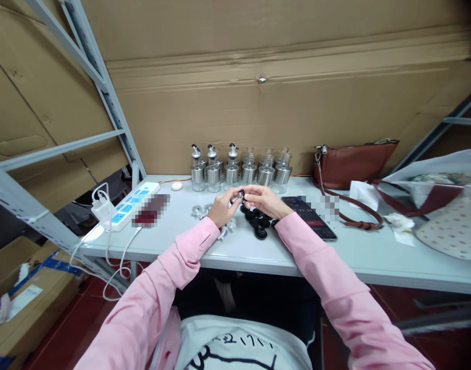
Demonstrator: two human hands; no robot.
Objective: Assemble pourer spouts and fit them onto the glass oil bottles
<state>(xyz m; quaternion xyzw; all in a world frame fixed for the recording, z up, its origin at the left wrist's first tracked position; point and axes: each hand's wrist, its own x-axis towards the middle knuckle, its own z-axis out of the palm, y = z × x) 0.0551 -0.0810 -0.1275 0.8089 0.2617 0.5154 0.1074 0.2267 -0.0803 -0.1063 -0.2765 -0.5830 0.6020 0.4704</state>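
Observation:
My left hand (221, 207) and my right hand (267, 201) meet over the middle of the table, fingers pinched. Between their fingertips is a small silver-and-black pourer top (237, 197), partly covered by the fingers. Several black stoppers (260, 232) lie in a pile under and beside my right hand. Silver-grey pourer parts (197, 210) are scattered around my left hand. Behind the hands stand several glass bottles with steel sleeves (248, 173). Three at the left of the front row wear pourer tops (233, 151); those to their right have bare glass necks.
A power strip (129, 206) with white cables sits at the left, beside a blurred-out phone (152, 209). To the right lie a dark phone (311, 221), a brown bag (353, 163) and a dotted bag (453, 226). A cardboard wall (220, 103) stands behind the bottles.

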